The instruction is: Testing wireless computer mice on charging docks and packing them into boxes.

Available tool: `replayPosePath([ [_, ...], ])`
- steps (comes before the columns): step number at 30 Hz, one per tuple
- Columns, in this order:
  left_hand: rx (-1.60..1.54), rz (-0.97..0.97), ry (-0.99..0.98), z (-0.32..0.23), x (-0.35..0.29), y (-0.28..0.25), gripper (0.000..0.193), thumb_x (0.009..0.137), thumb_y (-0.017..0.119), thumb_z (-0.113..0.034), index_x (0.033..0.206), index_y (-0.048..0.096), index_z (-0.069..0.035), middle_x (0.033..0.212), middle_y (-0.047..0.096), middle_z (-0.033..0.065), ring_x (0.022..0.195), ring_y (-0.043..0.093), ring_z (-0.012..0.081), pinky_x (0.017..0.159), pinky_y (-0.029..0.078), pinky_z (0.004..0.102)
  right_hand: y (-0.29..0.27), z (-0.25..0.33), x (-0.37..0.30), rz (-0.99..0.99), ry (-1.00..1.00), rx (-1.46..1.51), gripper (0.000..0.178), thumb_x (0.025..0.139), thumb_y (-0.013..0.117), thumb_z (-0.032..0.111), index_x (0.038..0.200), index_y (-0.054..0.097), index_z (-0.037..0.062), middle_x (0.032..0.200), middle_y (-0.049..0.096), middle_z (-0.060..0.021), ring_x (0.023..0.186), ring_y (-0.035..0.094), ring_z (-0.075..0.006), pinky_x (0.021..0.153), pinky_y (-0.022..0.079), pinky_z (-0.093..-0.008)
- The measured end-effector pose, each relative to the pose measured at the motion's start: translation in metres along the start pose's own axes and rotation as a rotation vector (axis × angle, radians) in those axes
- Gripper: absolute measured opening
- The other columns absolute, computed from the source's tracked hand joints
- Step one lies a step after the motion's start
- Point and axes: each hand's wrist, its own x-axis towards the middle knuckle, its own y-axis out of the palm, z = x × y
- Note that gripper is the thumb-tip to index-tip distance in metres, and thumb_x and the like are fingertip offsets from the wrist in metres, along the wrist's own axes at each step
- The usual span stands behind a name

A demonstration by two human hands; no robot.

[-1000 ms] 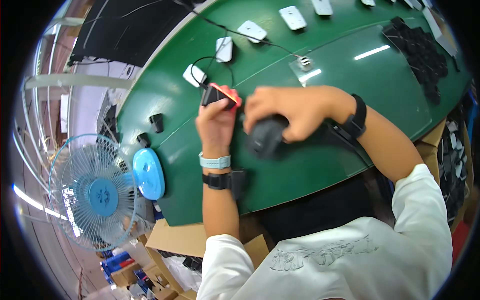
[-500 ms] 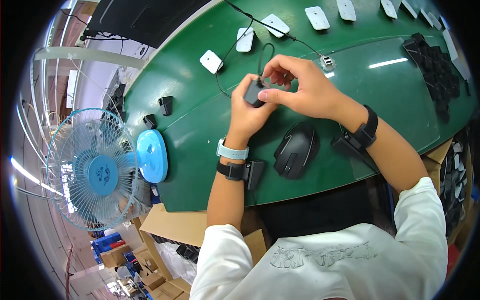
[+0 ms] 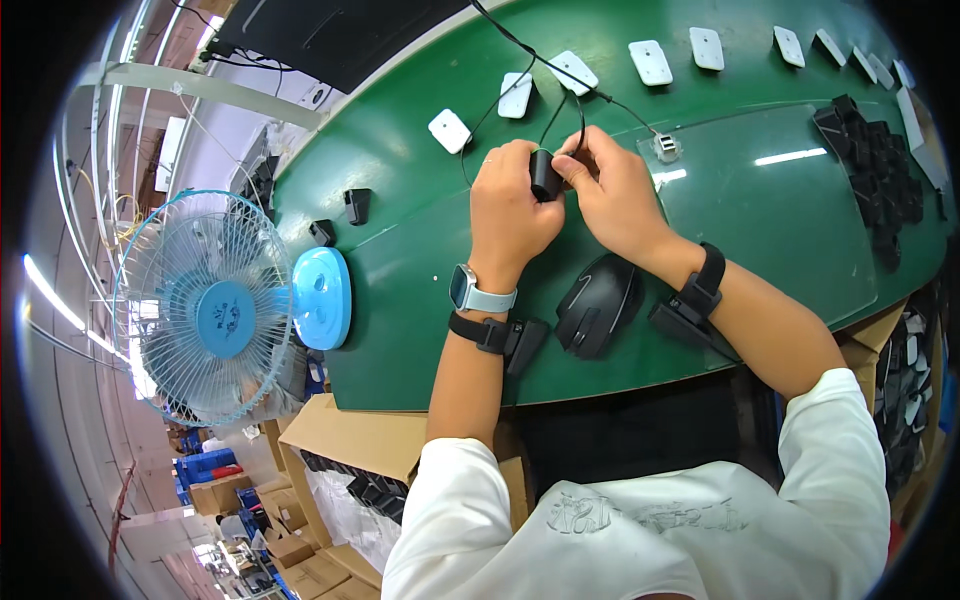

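Observation:
A small black device (image 3: 544,177) is gripped in my left hand (image 3: 508,205), with its dark side showing between the fingers and thumb. Just right of it, my right hand (image 3: 615,195) is closed with thumb and fingertips pinched on a thin black cable (image 3: 582,122), against the device's upper end. Whether the cable's plug sits in the device is hidden by the fingers. Below my hands a black computer mouse (image 3: 598,305) rests on the green table (image 3: 400,290). Further right is a small white USB socket block (image 3: 666,148) on a cable.
Several white-faced devices (image 3: 651,63) line the table's far side. Two small black pieces (image 3: 357,206) lie at left, near a blue fan (image 3: 225,318). Black parts (image 3: 875,175) are heaped at right on a clear sheet (image 3: 770,220). An open cardboard box (image 3: 355,440) stands below the table edge.
My left hand has rolled over, turning the device from its broad face to a narrow side. My right hand has drawn in, its fingers closing at the cable end. The view has shifted slightly.

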Motion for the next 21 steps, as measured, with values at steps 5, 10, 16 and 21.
replayPosePath([
  [5, 0.101, -0.032, 0.093, 0.000, 0.007, -0.012, 0.031, 0.068, 0.070, -0.006, 0.096, 0.059, 0.000, 0.084, 0.062, 0.0180, 0.079, 0.060, 0.0399, 0.067, 0.049, 0.0466, 0.009, -0.004, 0.000, -0.022, -0.047, 0.008, 0.016, 0.098, 0.063, 0.011, 0.094, 0.057, -0.0028, 0.078, 0.067, -0.0162, 0.067, 0.066, -0.0252, 0.064, 0.051, -0.0353],
  [10, 0.261, -0.192, 0.032, 0.026, 0.009, -0.035, 0.032, 0.061, 0.064, -0.004, 0.093, 0.060, 0.000, 0.081, 0.062, 0.0175, 0.076, 0.061, 0.0393, 0.066, 0.050, 0.0459, -0.013, -0.018, 0.019, -0.270, -0.009, 0.368, 0.017, 0.105, 0.054, 0.017, 0.099, 0.053, 0.0010, 0.085, 0.070, -0.0090, 0.073, 0.070, -0.0156, 0.067, 0.059, -0.0315],
  [16, 0.446, -0.200, -0.627, 0.167, -0.025, -0.088, 0.040, 0.076, 0.072, -0.022, 0.100, 0.056, 0.005, 0.093, 0.065, 0.0259, 0.087, 0.065, 0.0429, 0.083, 0.051, 0.0490, 0.001, -0.004, 0.021, -0.035, 0.020, 0.262, 0.016, 0.097, 0.064, 0.014, 0.090, 0.060, 0.0007, 0.070, 0.063, -0.0034, 0.064, 0.060, -0.0096, 0.060, 0.048, -0.0270],
  [21, 0.833, -0.124, -0.417, 0.147, 0.011, -0.046, 0.059, 0.084, 0.070, -0.043, 0.111, 0.060, 0.008, 0.111, 0.063, 0.0303, 0.106, 0.059, 0.0463, 0.094, 0.046, 0.0531, -0.022, -0.018, 0.022, -0.021, 0.058, 0.135, 0.017, 0.093, 0.069, 0.014, 0.089, 0.061, 0.0003, 0.070, 0.060, -0.0008, 0.062, 0.051, -0.0080, 0.061, 0.044, -0.0261],
])
